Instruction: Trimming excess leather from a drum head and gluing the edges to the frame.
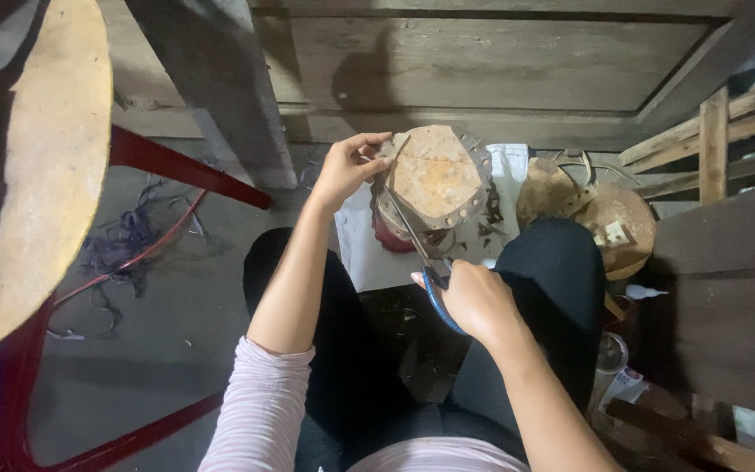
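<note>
The person sits with dark-trousered knees apart, looking down at the work held between them. The left hand pinches the left edge of a brown, rounded piece, thumb and fingers closed on its rim, holding it up above a white sheet on the floor. The piece is flat-topped, with a scalloped, hole-punched border along its right side. The right hand is wrapped shut around the blue handles of a pair of scissors, whose thin blades reach up and to the left against the lower edge of the brown piece. Small dark scraps lie on the white sheet just beside it. To the right, close by the right knee, rests a second brown domed piece with strips curling from its top. A red-legged stool with a round pale seat stands at the left, with tangled cords on the grey floor below it.
</note>
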